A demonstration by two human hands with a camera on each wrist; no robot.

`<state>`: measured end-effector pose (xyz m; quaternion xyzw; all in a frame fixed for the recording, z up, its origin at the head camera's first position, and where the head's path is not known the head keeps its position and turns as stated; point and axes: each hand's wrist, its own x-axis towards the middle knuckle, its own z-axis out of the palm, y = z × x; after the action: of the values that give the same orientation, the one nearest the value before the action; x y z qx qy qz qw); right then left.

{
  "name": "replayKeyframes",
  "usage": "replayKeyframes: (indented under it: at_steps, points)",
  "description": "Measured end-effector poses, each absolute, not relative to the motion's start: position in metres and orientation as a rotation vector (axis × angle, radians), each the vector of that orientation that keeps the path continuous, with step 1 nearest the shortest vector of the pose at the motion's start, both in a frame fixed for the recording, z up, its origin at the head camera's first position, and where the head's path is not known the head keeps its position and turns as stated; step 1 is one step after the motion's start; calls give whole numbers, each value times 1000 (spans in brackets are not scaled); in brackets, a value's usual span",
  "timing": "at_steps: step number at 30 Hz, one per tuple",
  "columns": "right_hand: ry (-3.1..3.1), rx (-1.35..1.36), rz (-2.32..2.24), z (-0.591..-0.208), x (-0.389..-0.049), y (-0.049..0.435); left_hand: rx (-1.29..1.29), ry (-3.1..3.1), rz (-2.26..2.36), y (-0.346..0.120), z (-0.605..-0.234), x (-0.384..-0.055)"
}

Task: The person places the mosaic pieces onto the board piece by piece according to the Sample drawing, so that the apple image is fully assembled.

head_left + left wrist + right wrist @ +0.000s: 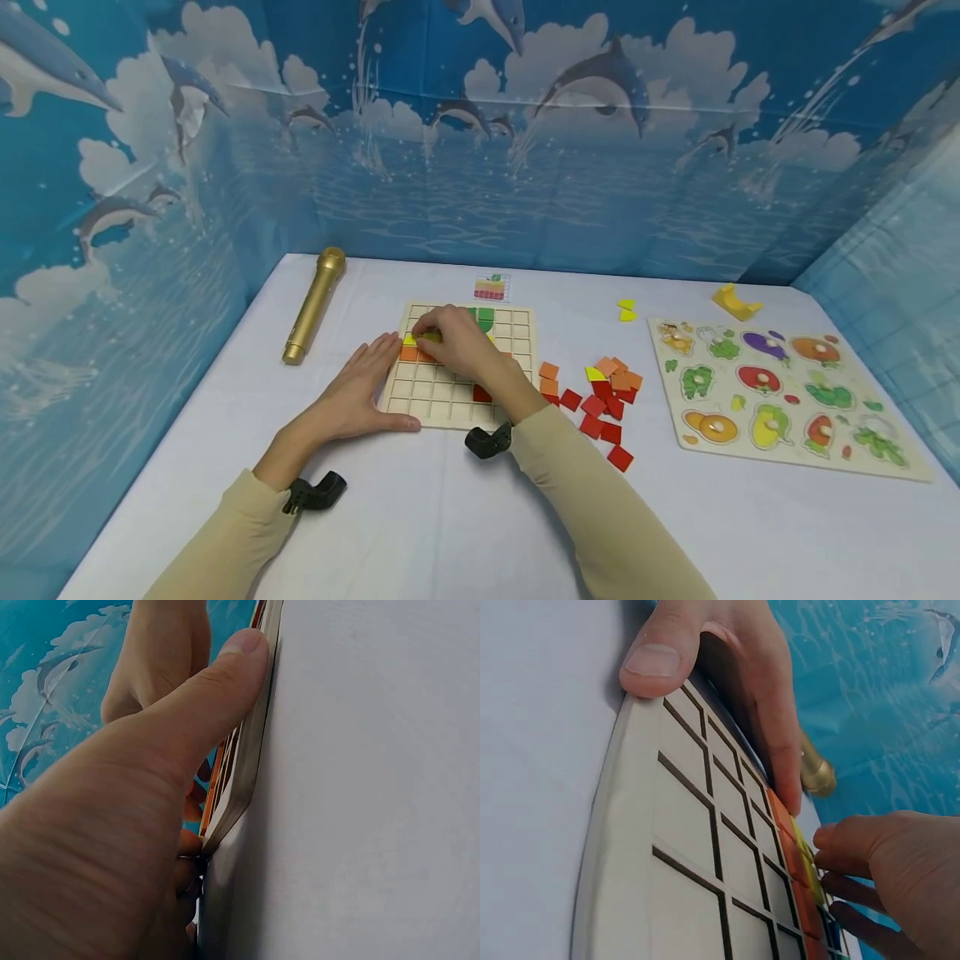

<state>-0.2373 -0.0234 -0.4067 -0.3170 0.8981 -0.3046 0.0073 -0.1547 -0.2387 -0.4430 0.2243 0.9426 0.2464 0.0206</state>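
Observation:
A pale wooden grid board (442,410) lies mid-table. My left hand (358,392) steadies its left side with fingers stretched along the edge; the thumb (244,656) rests on the near rim. Over the upper left cells, my right hand (459,340) pinches a small yellow piece (432,337) between thumb and fingertips. Beside it another yellow piece (408,340) sits above a row of orange squares (410,354), partly covered by the right hand. Green pieces (486,317) fill cells at the top. A red square (482,394) shows lower down by the right wrist.
Loose red squares (592,406) and orange squares (606,366) lie right of the board, with yellow pieces (626,315) behind them. Above the board is a small picture card (492,287). A gold microphone (315,307) lies left; a vegetable puzzle (720,446) and yellow curved block (737,302) lie right.

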Motion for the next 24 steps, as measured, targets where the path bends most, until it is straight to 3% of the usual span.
replayKeyframes:
  at_steps: [14,24]
  points:
    - [2796,-867,-956,-385,-228,63,647,2911,773,-236,-441,-153]
    - [2943,-609,-936,-377,-253,158,643,2911,781,-237,-442,-154]
